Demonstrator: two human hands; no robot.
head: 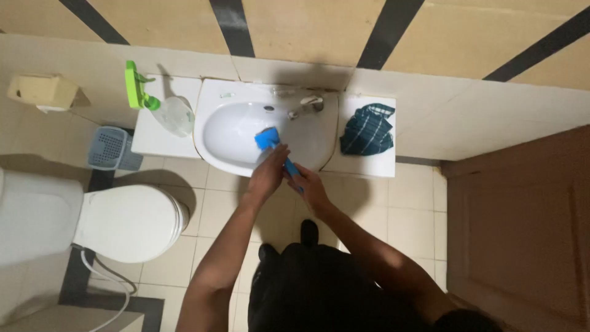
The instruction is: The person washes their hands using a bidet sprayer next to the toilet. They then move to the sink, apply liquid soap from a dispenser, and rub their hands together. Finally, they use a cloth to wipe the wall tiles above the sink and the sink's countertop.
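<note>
The blue brush (268, 139) has its head down inside the white sink (215, 132), its handle running back over the front rim into both hands. A hard push could, by the look of it, skid the head off the wet curved wall, or flick water onto the folded dark cloth (367, 129) on the counter (369, 165) to the right. The left hand (268, 173) is closed around the handle near the head; the right hand (309, 187) grips it lower down. The tap (307, 105) stands just behind.
</note>
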